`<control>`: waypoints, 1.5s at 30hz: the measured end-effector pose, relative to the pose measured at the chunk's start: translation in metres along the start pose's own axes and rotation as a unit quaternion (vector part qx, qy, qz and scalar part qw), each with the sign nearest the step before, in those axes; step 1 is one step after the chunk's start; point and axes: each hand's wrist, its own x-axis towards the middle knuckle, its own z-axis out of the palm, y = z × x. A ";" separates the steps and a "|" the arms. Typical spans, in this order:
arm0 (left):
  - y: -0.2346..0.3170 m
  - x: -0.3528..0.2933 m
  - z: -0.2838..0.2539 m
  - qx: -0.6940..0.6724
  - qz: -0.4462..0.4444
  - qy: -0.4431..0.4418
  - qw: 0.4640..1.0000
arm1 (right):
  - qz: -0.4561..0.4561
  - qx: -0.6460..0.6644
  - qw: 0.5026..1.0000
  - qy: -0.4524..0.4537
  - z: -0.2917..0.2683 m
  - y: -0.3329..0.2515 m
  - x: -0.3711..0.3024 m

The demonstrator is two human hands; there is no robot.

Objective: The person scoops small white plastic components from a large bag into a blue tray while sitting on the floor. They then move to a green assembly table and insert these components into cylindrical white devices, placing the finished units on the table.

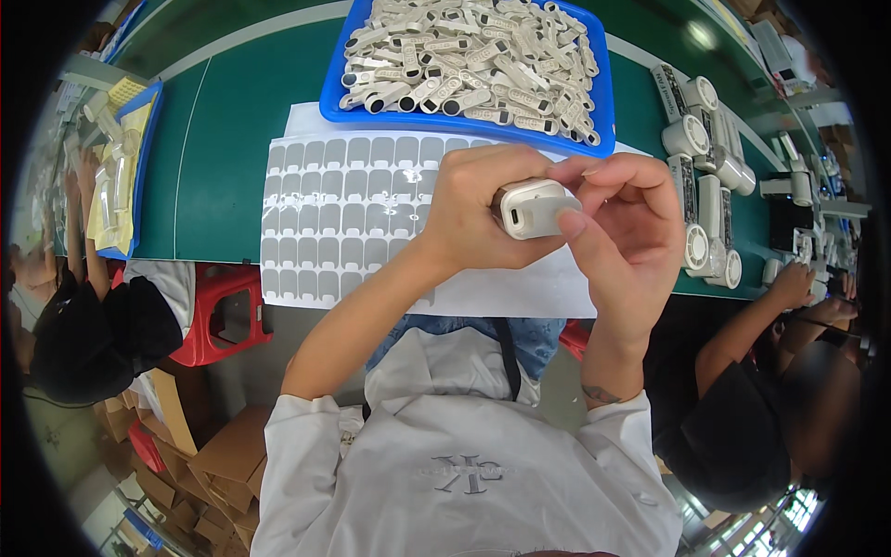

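My left hand [478,209] is closed around a white plastic device [522,221], whose end with a small dark port faces up toward me. A pale, translucent sticker [548,215] lies against that end. On its right edge rests the thumb of my right hand [636,232], with the fingers curled above it. Below both hands a sheet of grey stickers [353,209] lies on white paper, with rows of tabbed rounded rectangles. The fingers of my left hand hide most of the device's body.
A blue tray [327,97] heaped with white plastic parts stands beyond the sheet on the green table [227,176]. White devices and boxes [705,176] line the right side. Another blue tray [148,167] is at left. Co-workers sit on both sides; a red stool [218,316] stands at left.
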 end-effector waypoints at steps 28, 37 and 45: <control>-0.004 -0.001 0.000 -0.008 0.014 0.010 1.000 | -0.003 -0.038 0.999 -0.004 0.002 0.000 0.000; -0.005 -0.001 0.000 -0.010 0.016 0.009 1.000 | -0.010 -0.048 0.999 -0.001 0.004 0.000 -0.001; -0.003 0.000 -0.002 -0.011 0.008 0.007 1.000 | -0.022 -0.068 0.997 0.006 0.007 0.001 -0.001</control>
